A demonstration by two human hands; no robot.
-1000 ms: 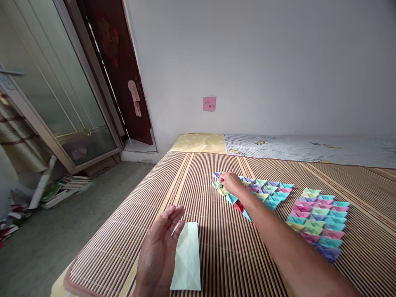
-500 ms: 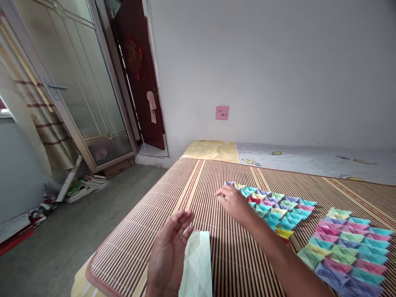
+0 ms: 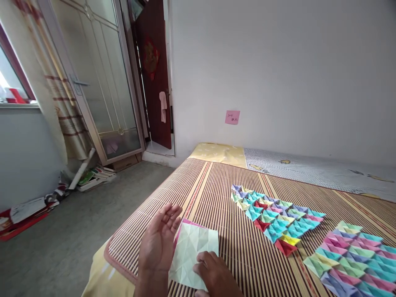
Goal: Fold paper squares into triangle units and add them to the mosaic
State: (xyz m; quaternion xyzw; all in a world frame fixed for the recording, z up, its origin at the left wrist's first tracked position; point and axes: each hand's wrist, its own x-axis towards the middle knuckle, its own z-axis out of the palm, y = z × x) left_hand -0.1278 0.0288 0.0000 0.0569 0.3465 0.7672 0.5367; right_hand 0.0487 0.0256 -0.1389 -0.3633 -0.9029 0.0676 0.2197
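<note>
A pale green sheet of creased paper lies on the bamboo mat near the front, its surface marked with a grid of fold lines. Pink paper peeks out from beneath its far and left edges. My right hand is over the sheet's near right part, fingers curled down onto it and thumb by the near edge. Palm up and holding nothing, my left hand is at the sheet's left side with its fingers loosely bent. Farther right, folded paper pieces in several colours lie in overlapping rows.
A second group of folded pieces lies at the right on the bamboo mat. The bed's edge drops to a grey floor at left. A pink note is stuck on the wall; books lie by the glass door.
My right hand has come back from the folded pieces to the pale green sheet. My left hand stays raised beside it. The view has shifted a little to the left.
</note>
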